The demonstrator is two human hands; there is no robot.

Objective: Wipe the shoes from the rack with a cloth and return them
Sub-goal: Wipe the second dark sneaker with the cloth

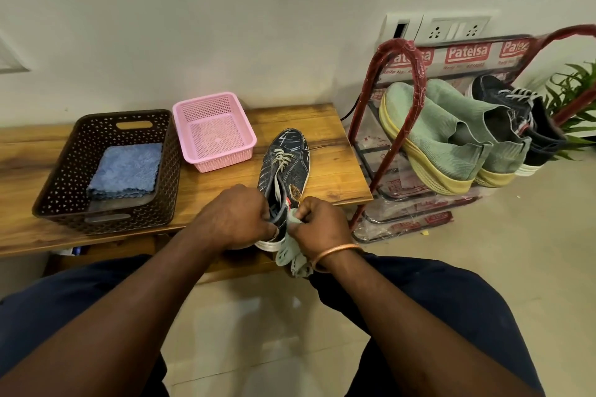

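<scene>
A dark blue sneaker (288, 160) with pale laces lies on the wooden bench (335, 171), toe pointing away from me. My left hand (235, 217) grips its heel collar. My right hand (317, 229) holds a pale green cloth (292, 256) bunched against the heel; the cloth hangs down below the wrist. The red shoe rack (404, 51) stands to the right of the bench. On it sit two green slip-on shoes (445, 126) and the matching dark sneaker (519, 109).
A brown perforated basket (61, 184) on the bench's left holds a folded blue cloth (127, 171). A pink basket (214, 129) stands behind the sneaker. A wall socket panel (451, 30) and a green plant (577, 97) lie beyond the rack. My knees are below.
</scene>
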